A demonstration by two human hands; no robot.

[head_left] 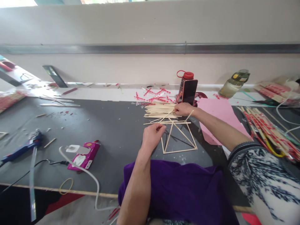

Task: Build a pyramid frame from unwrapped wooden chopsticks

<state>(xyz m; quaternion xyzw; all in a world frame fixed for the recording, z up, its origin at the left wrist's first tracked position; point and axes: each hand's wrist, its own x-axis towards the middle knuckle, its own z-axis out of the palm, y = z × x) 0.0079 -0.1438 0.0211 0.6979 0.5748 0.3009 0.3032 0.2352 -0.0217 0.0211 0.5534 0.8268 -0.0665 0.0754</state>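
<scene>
A frame of thin wooden sticks, joined into a square with slanting pieces, stands on the dark table in front of me. My left hand is closed in a pinch at the frame's far left corner. Behind the frame lies a pile of loose wooden sticks. My right hand reaches over the right end of this pile with its fingers curled together; what is between them is hidden. A slanting stick ends close to those fingertips.
Beyond the pile, a phone leans on a red-capped bottle. Pink paper and packaged sticks lie to the right. On the left are a blue glue gun, a magenta power bank and a white cable.
</scene>
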